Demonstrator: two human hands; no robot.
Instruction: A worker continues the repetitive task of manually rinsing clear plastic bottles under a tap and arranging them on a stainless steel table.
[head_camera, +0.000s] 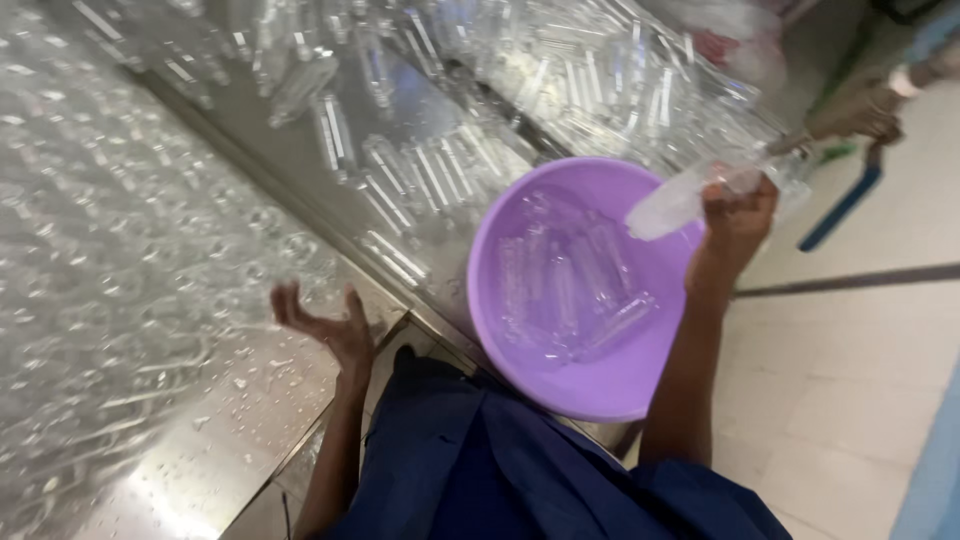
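A wet steel counter (215, 440) fills the left half of the view, seen from above and blurred by motion. Rows of small clear glass tubes (120, 250) stand packed on it from nine o'clock up to eleven o'clock; their edges smear together, so single pieces are hard to tell apart. Water drops dot the bare metal at seven o'clock.

Just left of centre the person's left hand (325, 325) hovers palm up over the counter edge, its fingers (285, 298) spread and curled, holding nothing.

At twelve o'clock a heap of loose clear tubes (430, 170) lies on a sloping steel surface, running out of view at the top.

Right of centre a purple plastic basin (600, 385) sits at the counter edge, its near rim cut by a dark blue garment (480, 470) at six o'clock. Water and several clear tubes (575, 290) lie in it, hard to count through the glare.

At two o'clock the right hand (735, 215) is closed around a clear bottle-like piece (680, 200), tilted over the basin's far rim; its outline is blurred.

At the upper right corner another person's hand (860, 115) is partly cut off, its grip unclear. Pale floor tiles (850, 350) lie below.
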